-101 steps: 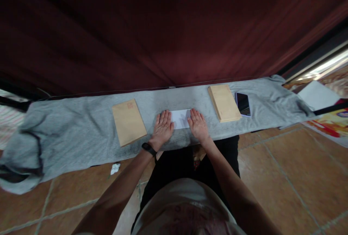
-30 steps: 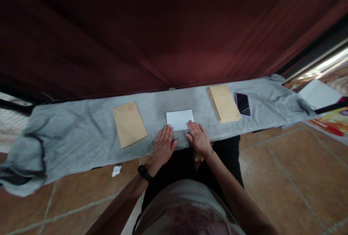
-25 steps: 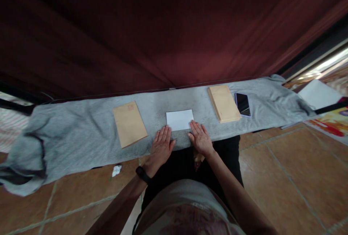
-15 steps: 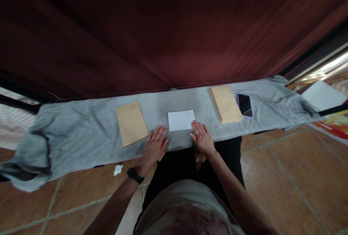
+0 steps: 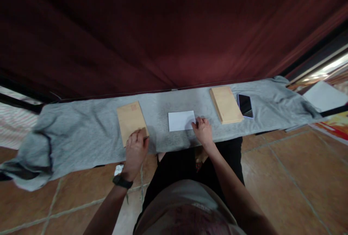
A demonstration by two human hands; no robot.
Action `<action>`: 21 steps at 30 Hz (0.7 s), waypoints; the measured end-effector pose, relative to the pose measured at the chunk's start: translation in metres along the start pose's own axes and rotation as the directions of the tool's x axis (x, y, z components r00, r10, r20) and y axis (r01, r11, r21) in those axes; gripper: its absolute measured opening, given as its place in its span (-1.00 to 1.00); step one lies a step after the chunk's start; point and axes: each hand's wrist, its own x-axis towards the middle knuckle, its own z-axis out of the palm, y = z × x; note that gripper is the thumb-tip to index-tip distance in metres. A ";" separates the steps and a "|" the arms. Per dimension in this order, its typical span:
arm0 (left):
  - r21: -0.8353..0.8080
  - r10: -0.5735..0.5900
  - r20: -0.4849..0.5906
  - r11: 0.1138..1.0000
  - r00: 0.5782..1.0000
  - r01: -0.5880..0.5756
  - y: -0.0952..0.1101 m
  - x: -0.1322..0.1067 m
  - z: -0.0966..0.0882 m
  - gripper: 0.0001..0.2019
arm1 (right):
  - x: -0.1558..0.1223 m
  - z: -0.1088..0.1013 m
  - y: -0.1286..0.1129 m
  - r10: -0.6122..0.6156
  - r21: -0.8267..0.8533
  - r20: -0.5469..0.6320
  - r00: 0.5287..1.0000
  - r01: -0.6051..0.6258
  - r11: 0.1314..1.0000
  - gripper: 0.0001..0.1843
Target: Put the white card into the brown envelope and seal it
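Resting your bent left hand [image 5: 136,148] on the envelope [image 5: 129,118], pinch unclear | envelope: 9 o'clock from the paper [image 5: 179,121] | your curled right hand [image 5: 203,132]: paper's 3 o'clock edge, presumably steadying it, grip unclear

Dark red backdrop [image 5: 174,32], probably cloth; brown tiled floor [image 5: 293,169]; bright strip [image 5: 335,63] far right.

Along the cloth [image 5: 84,130] I count, left to right, an envelope [image 5: 129,117], a paper [image 5: 179,121], a stack of envelopes [image 5: 227,105] and, just beside that, a phone [image 5: 245,106]. I see the left hand [image 5: 136,148] over the envelope's near right corner, the right hand [image 5: 203,131] at the paper's right edge.
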 end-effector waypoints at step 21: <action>0.021 -0.080 0.248 0.997 0.965 0.078 0.078 0.049 -0.020 -0.71 | 0.011 -0.007 -0.009 0.158 0.110 0.084 0.984 -0.167 0.980 -0.71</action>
